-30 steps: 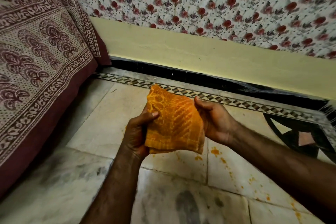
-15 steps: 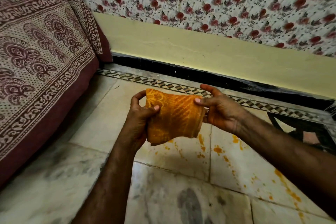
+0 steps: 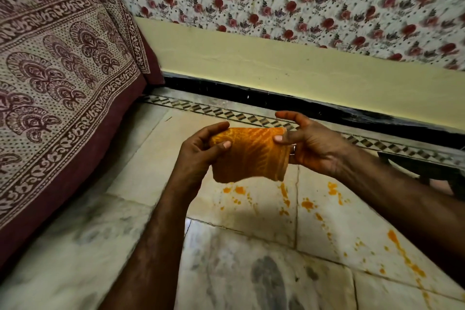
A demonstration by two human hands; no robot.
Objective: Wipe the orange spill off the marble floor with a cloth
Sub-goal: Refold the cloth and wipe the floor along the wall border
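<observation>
An orange patterned cloth (image 3: 249,155), folded into a small pad, hangs in the air above the marble floor (image 3: 141,173). My left hand (image 3: 201,151) pinches its left edge with thumb and fingers. My right hand (image 3: 312,146) grips its right edge with the thumb, the index finger lifted free above. Directly below and to the right, orange spill (image 3: 308,204) lies as drops and streaks on the pale tiles, trailing toward the lower right corner (image 3: 405,257).
A bed with a maroon printed cover (image 3: 57,88) fills the left side, close to my left arm. A yellow wall band (image 3: 276,68) with a black skirting runs behind, under a rose-print cloth (image 3: 302,0). A dark inlay (image 3: 427,171) sits at the right.
The cloth has been folded down into a shorter pad. Both hands rose with it, and more of the spill shows beneath. The right index finger lifted off the cloth.
</observation>
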